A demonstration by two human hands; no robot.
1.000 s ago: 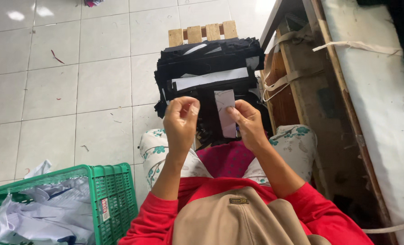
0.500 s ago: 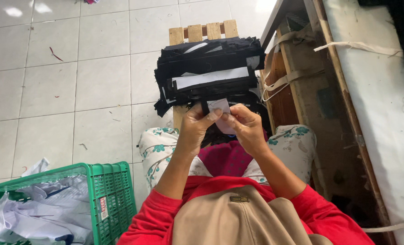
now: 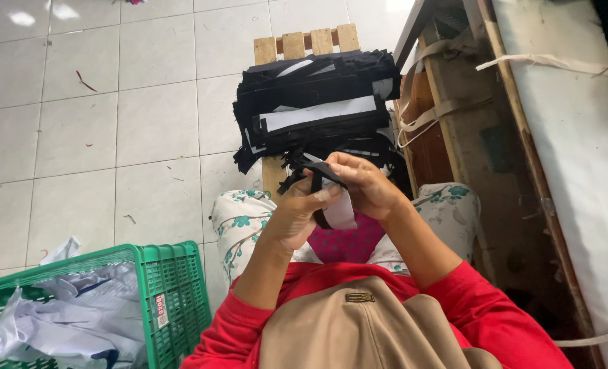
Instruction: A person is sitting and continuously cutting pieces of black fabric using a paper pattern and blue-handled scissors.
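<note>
My left hand [image 3: 297, 212] and my right hand [image 3: 362, 184] meet in front of me over my lap. Both pinch a small black fabric strip [image 3: 321, 172] backed with a white piece [image 3: 341, 213] that hangs below my fingers. Just beyond my hands a tall stack of black fabric pieces [image 3: 317, 102] with white strips between them rests on a small wooden pallet [image 3: 297, 44]. My sleeves are red, and a floral cloth [image 3: 239, 222] covers my knees.
A green plastic basket [image 3: 170, 287] at the lower left holds crumpled white paper or cloth. A wooden table frame [image 3: 468, 130] with white straps stands at the right, with a white surface beside it. White floor tiles [image 3: 99, 137] spread to the left.
My hands came together from holding apart, the left one moved right. The white piece that stood upright between them is now folded down under a black strip in my fingers.
</note>
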